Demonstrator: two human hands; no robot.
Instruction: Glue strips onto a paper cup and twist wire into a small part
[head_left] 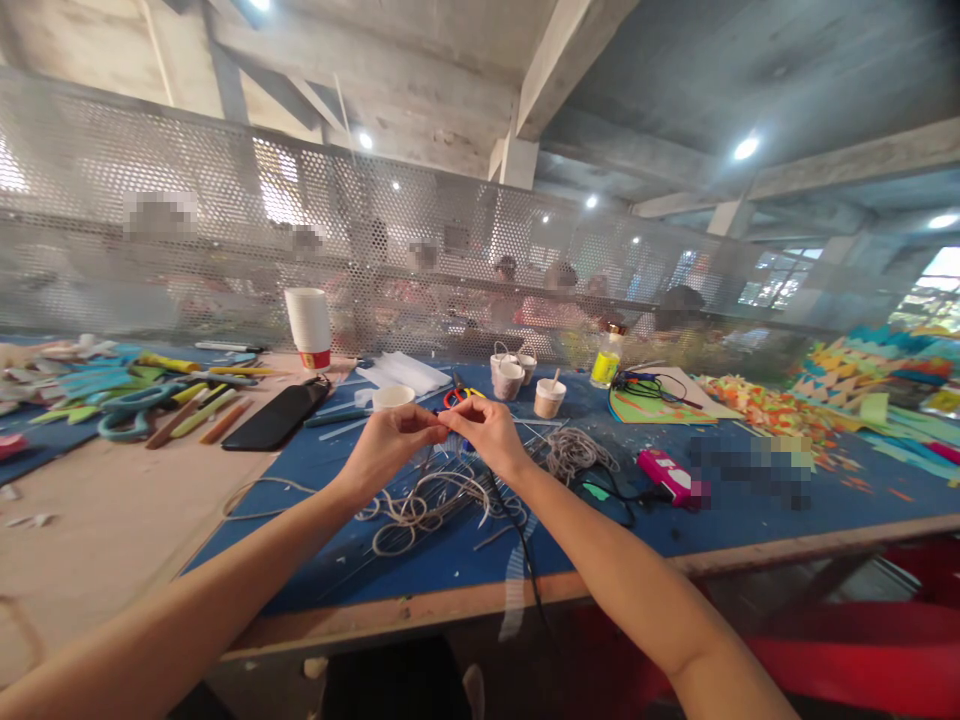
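Observation:
My left hand and my right hand meet at the fingertips above the blue mat. Both are closed in a pinch, and whatever sits between the fingers is too small to make out. Bits of dark blue show around the fingertips. Under my hands lies a loose tangle of beige cord among thin wires. A bundled coil of grey cord rests to the right of my right hand. Just behind my left hand stands a white paper cup. Pliers with red and yellow handles lie behind my fingers.
Several small cups stand beyond my hands, near a yellow-labelled bottle. To the left are a black phone, stacked paper cups and scissors. At right are a pink box and paper scraps. A perforated screen stands behind.

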